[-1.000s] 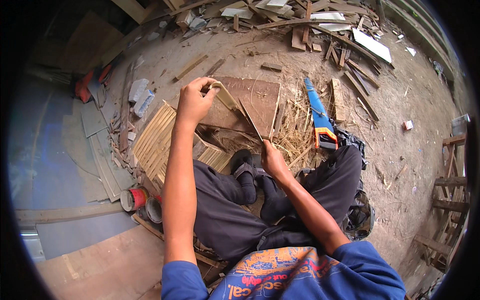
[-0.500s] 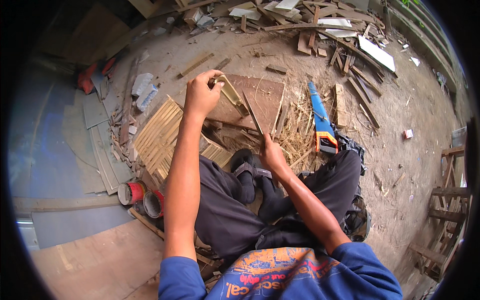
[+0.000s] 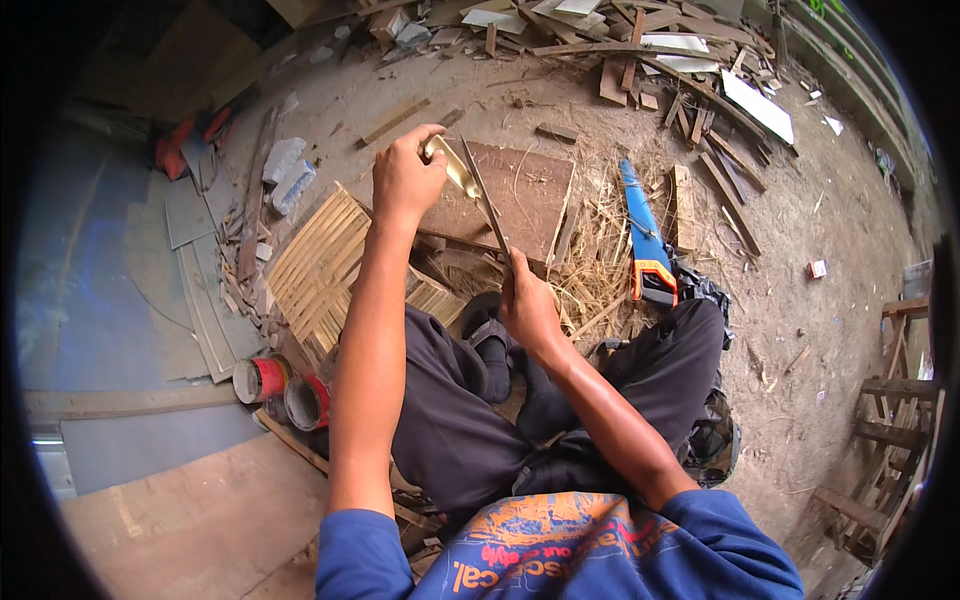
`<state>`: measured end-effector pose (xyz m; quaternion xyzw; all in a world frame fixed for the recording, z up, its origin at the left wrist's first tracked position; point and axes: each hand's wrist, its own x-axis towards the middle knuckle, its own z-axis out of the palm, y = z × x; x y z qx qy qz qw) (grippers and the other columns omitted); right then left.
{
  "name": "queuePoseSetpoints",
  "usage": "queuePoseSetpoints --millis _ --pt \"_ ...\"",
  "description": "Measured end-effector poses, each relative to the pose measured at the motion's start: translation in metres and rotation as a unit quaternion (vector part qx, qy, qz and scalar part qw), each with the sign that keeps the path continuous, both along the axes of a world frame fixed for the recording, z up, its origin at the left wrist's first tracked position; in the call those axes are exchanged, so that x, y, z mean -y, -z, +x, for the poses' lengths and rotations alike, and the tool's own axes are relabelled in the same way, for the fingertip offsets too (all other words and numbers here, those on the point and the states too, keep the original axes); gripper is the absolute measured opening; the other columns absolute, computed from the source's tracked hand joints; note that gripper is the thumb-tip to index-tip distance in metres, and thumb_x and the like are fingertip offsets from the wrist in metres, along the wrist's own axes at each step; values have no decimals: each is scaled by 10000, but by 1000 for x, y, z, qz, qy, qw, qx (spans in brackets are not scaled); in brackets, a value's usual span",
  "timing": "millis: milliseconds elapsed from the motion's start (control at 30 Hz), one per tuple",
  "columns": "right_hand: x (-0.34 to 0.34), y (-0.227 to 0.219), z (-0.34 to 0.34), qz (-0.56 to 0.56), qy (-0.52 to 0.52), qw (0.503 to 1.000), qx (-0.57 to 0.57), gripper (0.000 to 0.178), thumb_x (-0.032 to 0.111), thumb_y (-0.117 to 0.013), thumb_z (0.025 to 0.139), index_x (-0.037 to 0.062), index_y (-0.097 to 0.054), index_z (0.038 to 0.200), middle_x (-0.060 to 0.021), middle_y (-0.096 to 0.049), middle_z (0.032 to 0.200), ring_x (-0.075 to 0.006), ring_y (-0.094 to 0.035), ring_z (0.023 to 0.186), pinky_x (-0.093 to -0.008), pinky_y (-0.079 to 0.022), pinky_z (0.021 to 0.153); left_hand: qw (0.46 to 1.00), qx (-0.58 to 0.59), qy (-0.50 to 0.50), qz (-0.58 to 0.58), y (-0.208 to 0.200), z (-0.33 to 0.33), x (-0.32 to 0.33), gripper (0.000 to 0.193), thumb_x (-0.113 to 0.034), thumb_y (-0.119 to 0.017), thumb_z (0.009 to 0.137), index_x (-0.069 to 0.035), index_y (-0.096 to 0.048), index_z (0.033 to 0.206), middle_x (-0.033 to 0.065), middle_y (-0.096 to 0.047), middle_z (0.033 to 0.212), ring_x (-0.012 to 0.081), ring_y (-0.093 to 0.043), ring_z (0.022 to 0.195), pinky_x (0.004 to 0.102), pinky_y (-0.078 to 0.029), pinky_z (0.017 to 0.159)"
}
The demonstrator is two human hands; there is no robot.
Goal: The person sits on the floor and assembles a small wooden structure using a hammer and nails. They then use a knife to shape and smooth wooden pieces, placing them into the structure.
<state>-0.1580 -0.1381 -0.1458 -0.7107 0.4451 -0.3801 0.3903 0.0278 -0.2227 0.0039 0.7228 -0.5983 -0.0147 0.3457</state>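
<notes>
My left hand (image 3: 408, 178) is closed around the upper end of a pale split bamboo piece (image 3: 459, 174), its hollow side showing. A long, narrow knife (image 3: 484, 195) is gripped in my right hand (image 3: 530, 308), its blade pointing up and away from me. The blade lies close along the bamboo's right side; whether they touch I cannot tell. Under both is a brown wooden board (image 3: 535, 195) with shavings on it. Left of my knees, a bundle of cut bamboo strips (image 3: 318, 270) rests on the ground.
A blue handsaw (image 3: 641, 225) with an orange and black handle lies on bamboo shavings (image 3: 598, 240) to the right. Two red cans (image 3: 262, 380) stand at my left. Scrap wood (image 3: 690, 70) is heaped at the back, and a wooden ladder-like frame (image 3: 893, 410) stands far right.
My right hand has moved up and left with the knife, bringing the blade nearer the bamboo. My left hand has turned slightly, tilting the bamboo piece.
</notes>
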Motion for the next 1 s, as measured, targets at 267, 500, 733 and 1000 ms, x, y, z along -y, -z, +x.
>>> queuePoseSetpoints --millis 267,500,733,1000 --pt "-9 22 -10 18 -35 998 -50 686 -39 -602 775 0 -381 1423 -299 -628 1067 -480 -623 961 -546 -497 790 998 35 -45 -8 2 0 -2 265 -168 -641 783 -52 -754 994 174 -680 705 288 -697 673 388 -515 654" --pt "-23 2 -1 -10 -26 997 -65 687 -34 -589 779 37 -384 1431 -284 -635 1032 -498 -626 919 -558 -500 772 994 47 -87 42 3 2 -3 206 -179 -639 823 10 -717 847 157 -689 639 285 -722 622 382 -554 656" --pt "-16 -12 -4 -29 -32 997 -62 630 -25 -584 783 11 -409 1387 -297 -642 995 -495 -630 906 -559 -496 753 996 27 -75 29 6 3 -3 187 -136 -629 836 36 -697 810 169 -696 647 238 -727 589 337 -566 607" --pt "-5 -15 -7 -30 -24 995 -94 572 13 -565 812 24 -434 1369 -262 -642 985 -476 -643 857 -555 -503 735 998 35 -57 18 7 2 -1 190 -118 -610 849 54 -684 818 166 -692 645 240 -725 577 333 -566 586"
